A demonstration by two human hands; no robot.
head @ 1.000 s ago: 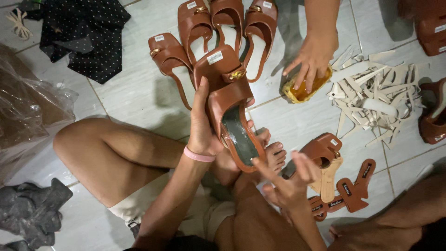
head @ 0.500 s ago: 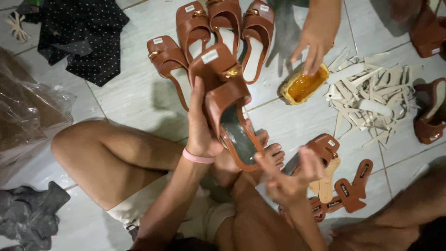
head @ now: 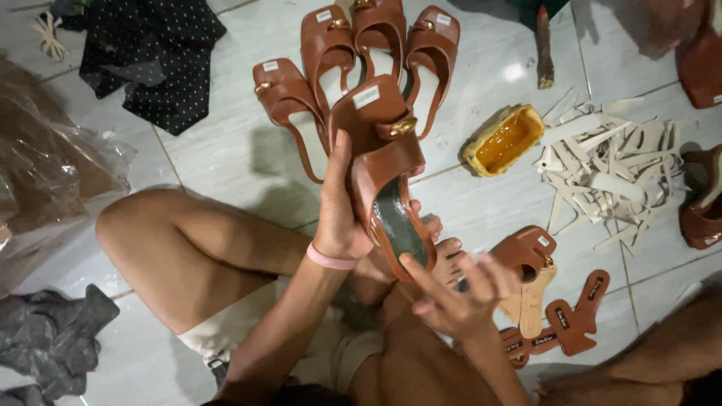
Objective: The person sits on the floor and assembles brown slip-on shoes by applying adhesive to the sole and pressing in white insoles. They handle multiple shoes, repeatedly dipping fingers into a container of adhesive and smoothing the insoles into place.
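We sit on a pale tiled floor (head: 226, 162), bare knees drawn up, work scattered all around our hands. Our left hand (head: 340, 214) is clamped on a brown sandal (head: 385, 162), thumb up along its side, holding it above our lap with the sole turned toward us. The sandal's long axis runs up and away from us, slightly tilted: its strapped toe with a gold buckle points away toward the far tiles, its heel end comes down to our right hand (head: 459, 297). That right hand is spread open, gripping nothing, one fingertip touching the dark sole near the heel.

Just beyond the left hand lies a row of matching sandals (head: 361, 37), toes pointing away. Beyond the right hand stand a yellow tub of amber glue (head: 502, 140) and a heap of pale paper strips (head: 613, 177). Just beside the right hand lie another brown sandal (head: 526, 252) and loose brown insoles (head: 568, 323). Far off the left hand sit a dotted black cloth (head: 147, 56) and a clear plastic bag (head: 53, 173).
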